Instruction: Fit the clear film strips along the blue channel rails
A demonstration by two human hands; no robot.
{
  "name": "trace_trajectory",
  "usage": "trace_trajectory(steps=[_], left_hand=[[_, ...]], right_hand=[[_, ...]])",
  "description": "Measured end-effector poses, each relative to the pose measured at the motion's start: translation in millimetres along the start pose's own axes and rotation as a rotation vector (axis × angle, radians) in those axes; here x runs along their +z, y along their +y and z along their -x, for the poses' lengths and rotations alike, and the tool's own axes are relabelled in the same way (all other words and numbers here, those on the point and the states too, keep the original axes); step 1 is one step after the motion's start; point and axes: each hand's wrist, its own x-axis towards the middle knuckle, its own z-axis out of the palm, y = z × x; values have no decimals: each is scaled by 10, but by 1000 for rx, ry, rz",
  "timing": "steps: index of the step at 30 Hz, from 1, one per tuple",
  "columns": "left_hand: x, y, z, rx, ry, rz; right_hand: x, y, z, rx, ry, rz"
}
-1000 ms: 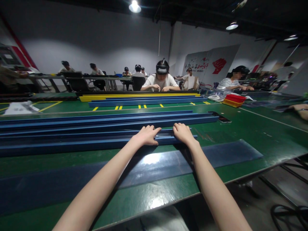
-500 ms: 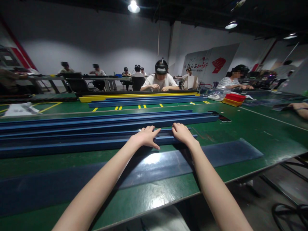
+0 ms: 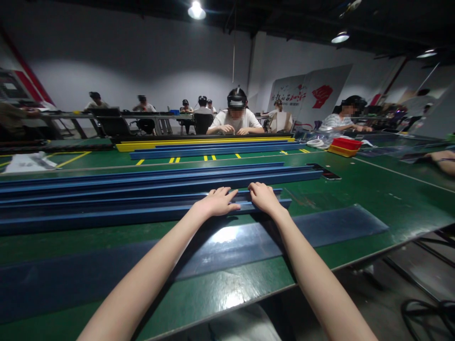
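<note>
A long blue channel strip (image 3: 106, 213) with raised edges lies in front of me, its right end just past my hands. My left hand (image 3: 217, 202) rests across this channel. Its fingers stretch over the far edge, and the thumb lies apart from them at the near edge. Close to its right, my right hand (image 3: 263, 197) bends its fingers down over the channel's far edge, near the end. The fingertips of both hands are partly hidden. Nearer to me, a flat, clear bluish plastic sheet (image 3: 241, 241) lies under my forearms.
More blue channels (image 3: 256, 180) lie just behind. A phone (image 3: 326, 171) lies by their right ends. Farther back are yellow strips (image 3: 206, 141), a red bin (image 3: 345, 145) and white paper (image 3: 30, 162). A co-worker (image 3: 236, 118) sits opposite; another person's hand (image 3: 442, 158) is at right.
My right hand has shifted slightly left along the channel, closer to my left hand. My left thumb has risen from below the near edge onto it.
</note>
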Motion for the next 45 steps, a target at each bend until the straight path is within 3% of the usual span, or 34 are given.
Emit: trace_trajectory(steps=[11, 29, 32, 38, 45], left_hand=[[-58, -117, 9, -13, 37, -41], [-238, -202, 112, -119, -57, -155], [-221, -135, 112, -59, -35, -141], [-72, 31, 40, 27, 143, -135], [34, 1, -37, 18, 104, -80]], right_hand=[[-70, 120, -1, 52, 48, 30], [-68, 81, 12, 70, 4, 88], [-55, 48, 10, 76, 9, 93], [14, -25, -11, 62, 48, 55], [27, -50, -10, 45, 105, 20]])
